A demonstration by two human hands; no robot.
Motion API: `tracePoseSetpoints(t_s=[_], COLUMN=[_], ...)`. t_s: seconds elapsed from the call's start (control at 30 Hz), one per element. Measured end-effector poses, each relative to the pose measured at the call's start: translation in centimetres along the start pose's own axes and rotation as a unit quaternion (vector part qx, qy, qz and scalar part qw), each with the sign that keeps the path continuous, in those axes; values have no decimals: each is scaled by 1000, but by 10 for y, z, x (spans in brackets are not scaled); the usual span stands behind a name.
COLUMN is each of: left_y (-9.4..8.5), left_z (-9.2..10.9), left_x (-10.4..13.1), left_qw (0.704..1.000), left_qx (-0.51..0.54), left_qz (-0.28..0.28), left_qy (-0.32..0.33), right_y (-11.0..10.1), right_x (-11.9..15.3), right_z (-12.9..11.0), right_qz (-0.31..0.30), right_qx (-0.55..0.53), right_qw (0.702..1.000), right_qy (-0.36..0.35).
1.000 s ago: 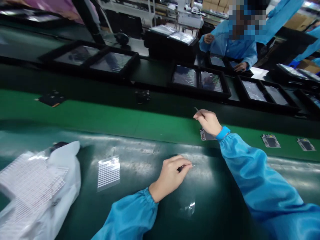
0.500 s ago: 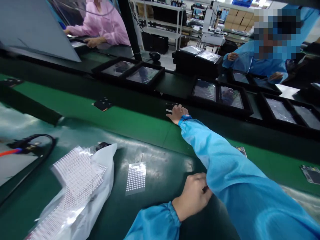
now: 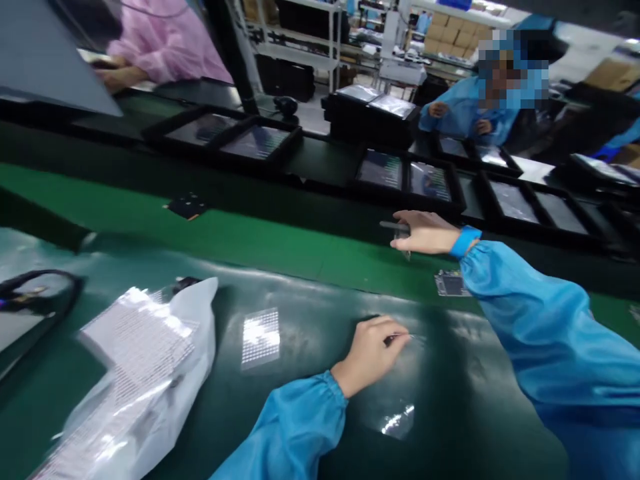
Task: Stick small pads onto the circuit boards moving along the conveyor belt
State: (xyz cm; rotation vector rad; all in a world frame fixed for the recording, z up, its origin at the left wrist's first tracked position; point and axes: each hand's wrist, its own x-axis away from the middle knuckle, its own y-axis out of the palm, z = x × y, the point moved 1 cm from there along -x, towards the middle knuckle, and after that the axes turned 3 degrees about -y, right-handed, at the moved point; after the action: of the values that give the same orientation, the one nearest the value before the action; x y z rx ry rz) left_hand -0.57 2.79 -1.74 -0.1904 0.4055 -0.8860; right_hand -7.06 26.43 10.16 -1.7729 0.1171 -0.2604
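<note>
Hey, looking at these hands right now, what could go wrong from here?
The right sleeve partly covers the circuit board in this view and might brush it. The right hand holds a thin grey tool that juts out and could scratch something nearby. The clear film near the left sleeve looks loose and might get dragged.

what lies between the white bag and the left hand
In the head view, a small dotted sheet lies between the white bag and the left hand.
</note>
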Motion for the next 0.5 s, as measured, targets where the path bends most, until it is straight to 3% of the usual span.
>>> tracePoseSetpoints(t_s=[0.1, 0.2, 0.3, 0.5], left_y=[-3, -5, -5, -7], left_z=[2, 3, 3, 5], left_x=[-3, -4, -4, -5], left_qw=[1000, 1000, 1000, 1000], left_qx=[4, 6, 6, -5], left_qz=[-2, -1, 1, -5], left_qy=[-1, -6, -9, -2], right_y=[5, 20, 38, 76], right_x=[18, 40, 82, 168], right_z=[-14, -22, -15, -6], right_qz=[-1, 93, 162, 98], right_qx=[-17, -191, -419, -650], right_qw=[999, 976, 894, 750], right_qy=[-35, -41, -3, 67])
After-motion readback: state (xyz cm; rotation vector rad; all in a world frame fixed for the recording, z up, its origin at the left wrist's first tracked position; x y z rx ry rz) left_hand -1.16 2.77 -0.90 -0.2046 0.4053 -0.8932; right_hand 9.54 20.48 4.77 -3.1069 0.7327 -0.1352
